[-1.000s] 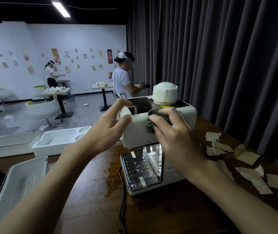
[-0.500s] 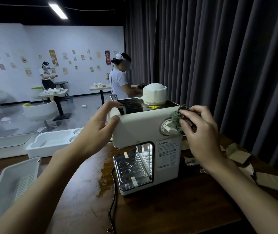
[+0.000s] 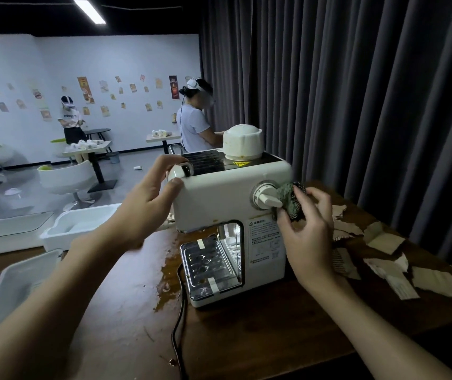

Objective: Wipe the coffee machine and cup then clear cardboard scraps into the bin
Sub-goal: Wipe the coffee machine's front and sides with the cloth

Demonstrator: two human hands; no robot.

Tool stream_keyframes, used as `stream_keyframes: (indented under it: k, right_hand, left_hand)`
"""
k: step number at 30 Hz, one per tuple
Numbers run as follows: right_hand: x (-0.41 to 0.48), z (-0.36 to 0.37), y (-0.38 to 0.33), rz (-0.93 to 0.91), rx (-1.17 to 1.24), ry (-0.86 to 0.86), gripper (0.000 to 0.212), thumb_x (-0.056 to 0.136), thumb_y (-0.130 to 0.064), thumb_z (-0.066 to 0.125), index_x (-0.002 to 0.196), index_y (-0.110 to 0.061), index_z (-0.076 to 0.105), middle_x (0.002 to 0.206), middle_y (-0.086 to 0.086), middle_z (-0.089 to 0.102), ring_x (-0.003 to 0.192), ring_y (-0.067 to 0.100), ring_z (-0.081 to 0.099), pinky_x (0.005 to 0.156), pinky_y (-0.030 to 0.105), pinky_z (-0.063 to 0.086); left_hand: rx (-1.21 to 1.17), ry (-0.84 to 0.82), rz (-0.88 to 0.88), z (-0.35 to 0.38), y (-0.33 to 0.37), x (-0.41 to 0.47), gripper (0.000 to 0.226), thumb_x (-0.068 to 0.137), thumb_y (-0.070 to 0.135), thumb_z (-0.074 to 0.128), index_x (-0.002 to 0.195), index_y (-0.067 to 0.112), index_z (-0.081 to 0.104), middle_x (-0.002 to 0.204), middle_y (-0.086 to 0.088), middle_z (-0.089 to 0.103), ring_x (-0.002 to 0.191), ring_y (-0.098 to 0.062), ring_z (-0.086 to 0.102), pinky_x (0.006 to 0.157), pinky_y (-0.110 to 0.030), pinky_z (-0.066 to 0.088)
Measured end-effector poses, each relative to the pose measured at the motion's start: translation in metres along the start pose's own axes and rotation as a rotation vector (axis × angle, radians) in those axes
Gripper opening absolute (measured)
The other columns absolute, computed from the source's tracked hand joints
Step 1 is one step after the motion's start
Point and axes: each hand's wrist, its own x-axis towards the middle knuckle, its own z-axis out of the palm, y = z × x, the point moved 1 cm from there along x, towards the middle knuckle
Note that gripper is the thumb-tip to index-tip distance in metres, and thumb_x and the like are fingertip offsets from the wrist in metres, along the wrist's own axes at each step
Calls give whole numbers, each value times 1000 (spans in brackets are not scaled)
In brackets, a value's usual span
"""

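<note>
Midway | wiping coffee machine (image 3: pixel 230 204) dial with cloth (image 3: pixel 290 198) clenched in right hand (image 3: pixel 307 231) | left hand (image 3: pixel 148 198) bracing, ungrasping | cardboard scraps (image 3: pixel 384 259) uncleared on surface (image 3: pixel 260 338)

Left hand (image 3: pixel 148 204) spread and braced, right hand (image 3: pixel 305 237) pinching, fingers curled

One coffee machine (image 3: pixel 230 215) stands on one wooden table (image 3: pixel 260 338). Two hands work at it, the left hand (image 3: pixel 148 207) and the right hand (image 3: pixel 308 231), with one cloth (image 3: pixel 292 200). Roughly eight cardboard scraps (image 3: pixel 384 242) lie right (some overlap). Two white trays (image 3: pixel 13 286) sit left; two people (image 3: pixel 194 119) stand far.
</note>
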Motion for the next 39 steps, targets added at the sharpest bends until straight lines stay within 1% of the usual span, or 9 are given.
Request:
stream_keyframes:
  k: [5,8,11,17,22,27,30,35,39]
  right_hand:
    - [-15,16,-16,207,36,148,39,83,-1,71,120,5,62,117,12,52,108,15,51,92,-1,33]
    - [-32,25,-27,260,62,176,34,84,-3,72,115,5,63,112,5,50,105,13,53,96,13,44]
    - [-46,36,-42,268,85,155,31,84,-3,72,113,3,64,107,2,48,98,10,53,89,23,52]
    - [-58,54,-83,43,44,92,38,83,-5,73,120,-1,65,109,4,55,103,0,47,93,4,37]
    - [-58,65,-107,-202,-2,-64,40,86,-4,69,126,-3,63,118,11,56,114,23,57,98,34,49]
    - [-54,58,-98,-480,-149,-218,36,86,-3,69,122,-3,65,119,16,60,106,33,59,91,44,52]
    - [-44,50,-85,-418,-133,-179,37,85,-2,70,121,-1,65,120,16,58,108,34,59,92,45,52]
    - [-48,54,-83,-225,-65,-65,39,87,-5,68,126,-2,62,119,10,55,115,24,57,99,36,51]
    - [-50,53,-80,-395,-163,-140,37,87,-10,70,123,-4,64,116,14,59,107,32,60,92,42,53]
  left_hand:
    - [14,-50,69,0,-5,3,22,95,49,36,114,60,39,137,6,49,118,-20,54,85,-30,48]
    - [33,-72,67,-1,-10,4,33,96,50,34,128,47,37,142,-1,46,121,-24,51,96,-46,48]
    - [55,-84,92,-3,-14,7,30,103,46,36,132,46,35,147,-2,44,123,-22,48,95,-41,41]
    - [28,-104,93,-3,-21,10,45,94,54,34,138,43,37,148,-1,43,126,-23,48,101,-43,43]
    - [-10,-112,102,-4,-24,10,40,94,56,37,134,51,38,140,0,47,124,-19,49,98,-31,42]
    - [-22,-107,117,-3,-21,7,33,97,51,39,130,54,38,138,0,45,121,-16,48,93,-20,38]
    - [-29,-109,113,-4,-18,6,31,103,43,40,134,46,38,140,-1,44,123,-19,47,103,-37,42]
    - [-31,-103,90,0,-15,4,44,96,57,46,137,43,36,142,2,42,122,-16,45,81,-12,35]
    - [-8,-98,95,-2,-12,3,48,90,56,51,134,43,38,143,1,44,123,-13,46,82,-7,36]
